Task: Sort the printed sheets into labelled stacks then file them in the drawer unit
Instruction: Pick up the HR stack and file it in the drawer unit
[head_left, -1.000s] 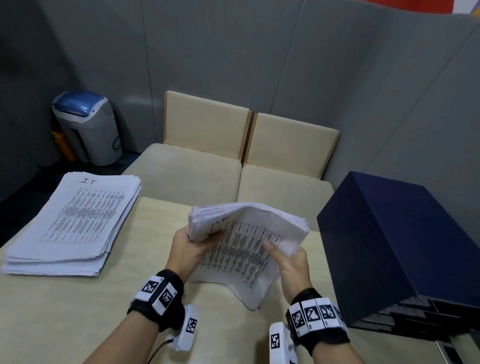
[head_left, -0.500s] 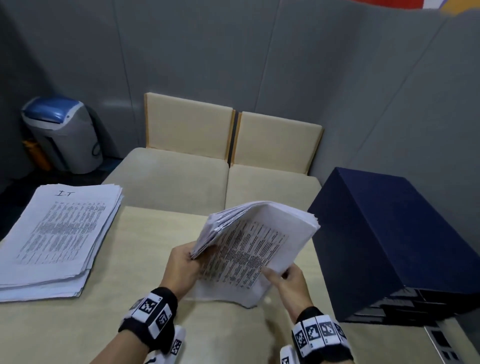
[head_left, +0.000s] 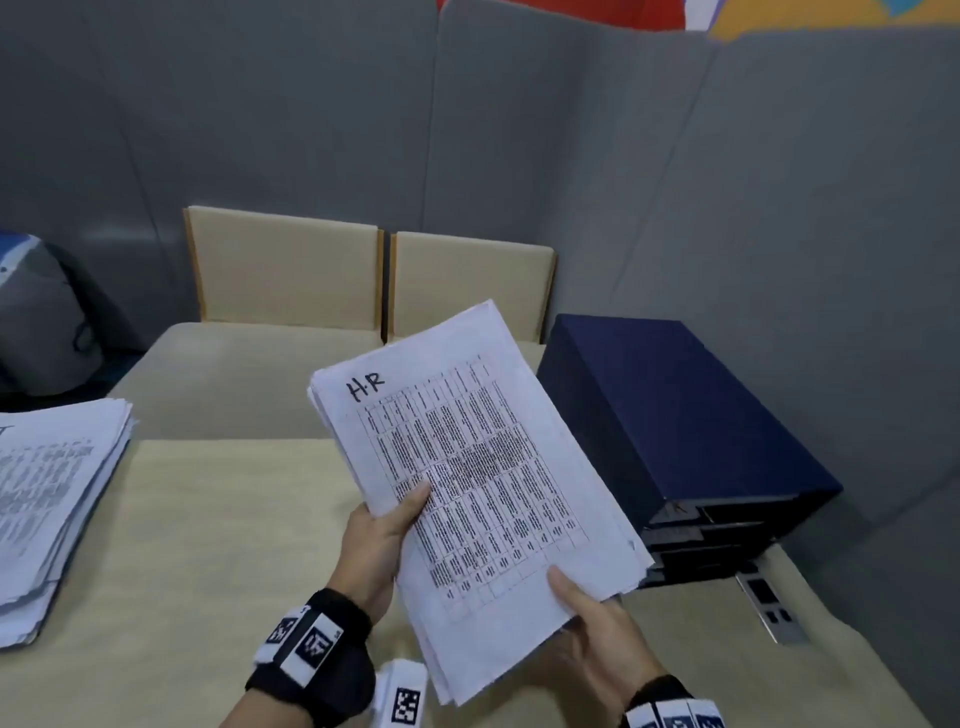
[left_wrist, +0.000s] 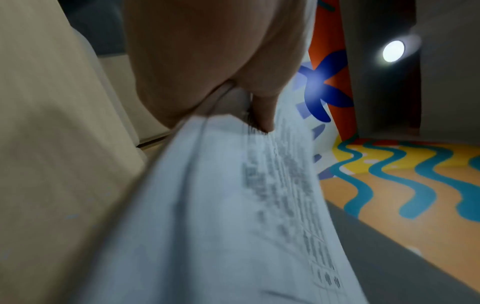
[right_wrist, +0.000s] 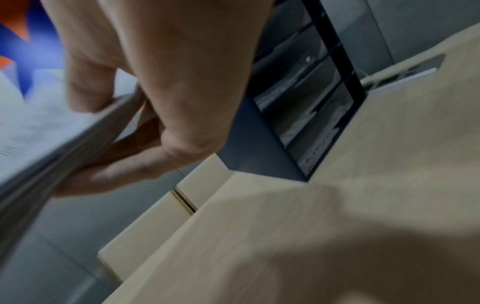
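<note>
A thick stack of printed sheets marked "HR" (head_left: 467, 478) is held up above the beige table (head_left: 208, 545), tilted with its printed face toward me. My left hand (head_left: 387, 525) grips its left edge, thumb on the top page. My right hand (head_left: 587, 608) grips its lower right corner, thumb on top and fingers underneath (right_wrist: 109, 176). In the left wrist view the HR stack (left_wrist: 233, 205) runs blurred below my thumb. The dark blue drawer unit (head_left: 675, 431) stands on the table just right of the stack. Its dark drawer fronts (right_wrist: 306, 98) are pushed in.
A second stack of printed sheets (head_left: 47, 499) lies at the table's left edge. Two beige cushioned seats (head_left: 291, 338) stand behind the table against grey partition panels. A grey bin (head_left: 36, 312) stands on the floor at far left. A socket plate (head_left: 774, 608) sits in the table, right of the unit.
Both hands have lifted the HR stack off the table and turned it flat-faced toward me, so the label shows. My view has swung to the right.
</note>
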